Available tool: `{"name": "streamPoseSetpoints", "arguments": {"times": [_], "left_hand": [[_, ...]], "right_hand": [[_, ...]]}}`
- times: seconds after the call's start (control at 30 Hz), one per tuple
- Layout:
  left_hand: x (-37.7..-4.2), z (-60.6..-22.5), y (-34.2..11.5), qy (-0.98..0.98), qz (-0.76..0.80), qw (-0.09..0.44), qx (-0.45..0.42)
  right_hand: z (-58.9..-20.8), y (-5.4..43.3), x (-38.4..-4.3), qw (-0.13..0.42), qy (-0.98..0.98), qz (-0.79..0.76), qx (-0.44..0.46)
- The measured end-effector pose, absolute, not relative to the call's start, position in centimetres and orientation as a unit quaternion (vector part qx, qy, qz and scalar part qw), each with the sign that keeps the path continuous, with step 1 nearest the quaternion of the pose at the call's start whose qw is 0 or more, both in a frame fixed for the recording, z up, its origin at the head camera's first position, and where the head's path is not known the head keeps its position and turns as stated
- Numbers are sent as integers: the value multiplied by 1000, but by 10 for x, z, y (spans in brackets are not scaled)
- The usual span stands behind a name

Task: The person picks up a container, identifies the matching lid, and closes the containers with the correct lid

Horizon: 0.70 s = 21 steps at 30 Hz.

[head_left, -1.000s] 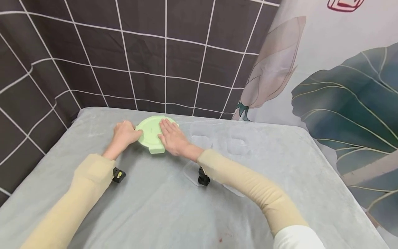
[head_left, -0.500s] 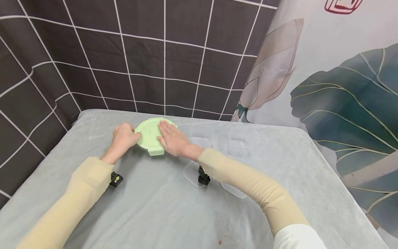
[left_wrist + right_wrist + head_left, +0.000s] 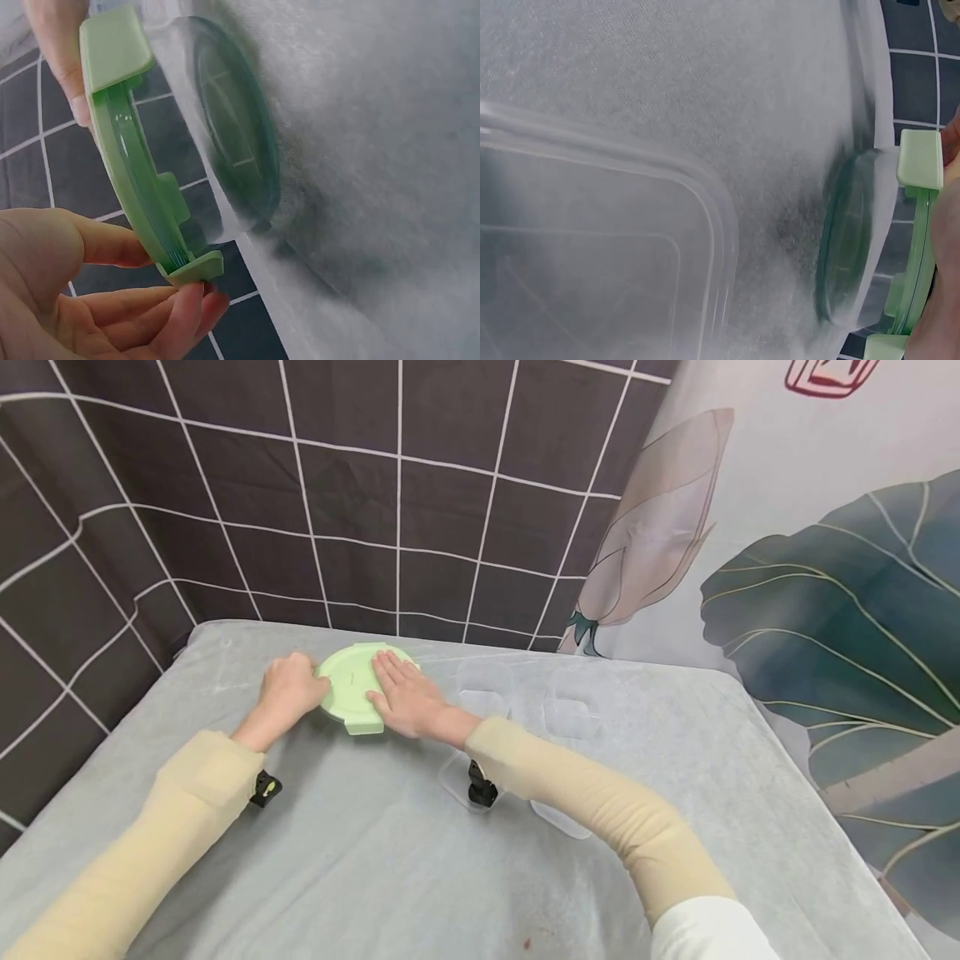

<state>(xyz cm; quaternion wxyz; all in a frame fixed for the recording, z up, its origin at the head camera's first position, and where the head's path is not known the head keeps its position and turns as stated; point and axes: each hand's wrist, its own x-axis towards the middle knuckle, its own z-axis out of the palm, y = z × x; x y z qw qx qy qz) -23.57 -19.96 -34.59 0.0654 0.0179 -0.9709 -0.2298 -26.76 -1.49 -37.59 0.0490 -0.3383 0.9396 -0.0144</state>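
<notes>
A round glass food container (image 3: 236, 120) stands on the grey cloth with a light green snap-lock lid (image 3: 348, 681) on top. My left hand (image 3: 291, 687) is at the lid's left side. In the left wrist view its fingers curl at a side flap (image 3: 199, 268) of the lid, gripping that edge. My right hand (image 3: 405, 693) lies flat across the right part of the lid, fingers straight, pressing on it. Another flap (image 3: 364, 727) sticks out at the lid's near side. The right wrist view shows the lid edge-on at its right border, partly covered by the hand.
Several clear plastic containers stand to the right, among them a near one (image 3: 459, 781) partly behind the right wrist camera and a back one (image 3: 572, 714). The grey-covered table (image 3: 337, 860) ends at a dark gridded curtain (image 3: 442, 510) close behind the glass container.
Both hands and the lidded container have shifted slightly left. The left hand keeps its grip at the lid's edge, and the right palm stays flat on top.
</notes>
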Motion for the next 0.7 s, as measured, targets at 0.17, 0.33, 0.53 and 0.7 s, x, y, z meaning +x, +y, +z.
{"name": "streamPoseSetpoints", "arguments": {"times": [0.17, 0.33, 0.53, 0.7], "left_hand": [[-229, -348, -195, -978, -184, 96, -11], [-217, -354, -185, -973, -180, 139, -26], [-208, -357, -171, -963, -194, 178, -62], [-205, -356, -160, -957, -215, 170, -90]], "right_hand": [[-373, -13, -267, 51, 939, -23, -340], [-367, -5, -267, 68, 932, -32, -353], [-364, 4, -264, 56, 927, -40, -369], [-361, 10, -256, 46, 926, -30, -373]]}}
